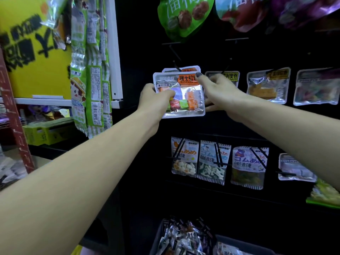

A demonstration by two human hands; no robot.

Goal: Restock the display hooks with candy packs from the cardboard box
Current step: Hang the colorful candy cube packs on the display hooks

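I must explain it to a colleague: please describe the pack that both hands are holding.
On the black hook wall, take the middle row's leftmost hook. The candy pack there is clear, with an orange label and mixed coloured sweets, unlike the yellow-labelled packs to its right.

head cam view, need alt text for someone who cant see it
Two bare hands hold a clear candy pack with an orange label up against a black display wall, the left hand at its left edge and the right hand at its upper right corner, in front of a matching pack. More candy packs hang on hooks beside and below.
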